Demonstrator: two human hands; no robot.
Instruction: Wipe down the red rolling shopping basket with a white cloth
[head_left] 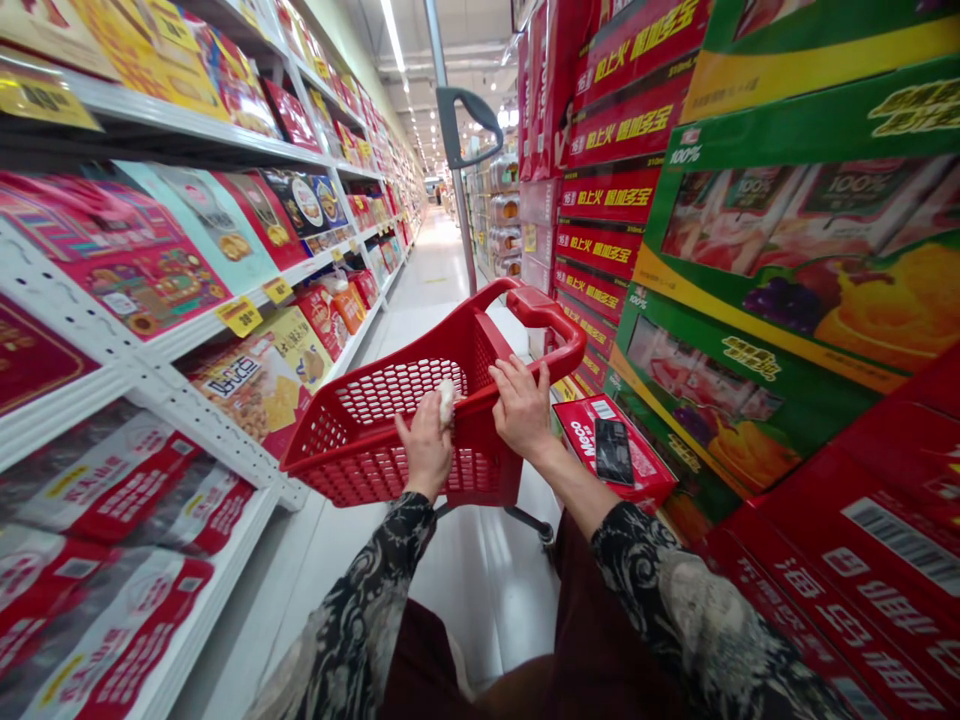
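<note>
A red plastic shopping basket (487, 455) with slotted sides stands on a wheeled base (536, 530) in front of me. My left hand (427, 445) is closed around a crumpled white tissue or cloth (447, 402), pressed to the basket's near rim. My right hand (523, 405) rests over the same rim, close to the red handle (544, 318), its fingers bent over the edge and its thumb hidden from sight. Behind the basket rises a metal pole with a grey loop grip (469, 130).
Shelves (300, 270) of packaged snacks line the left side. Stacked red drink cartons (607, 245) and green juice boxes (757, 290) rise on the right. A black phone (613, 450) lies on a red Meco box (645, 475) beside my right forearm. The aisle floor (439, 250) runs ahead.
</note>
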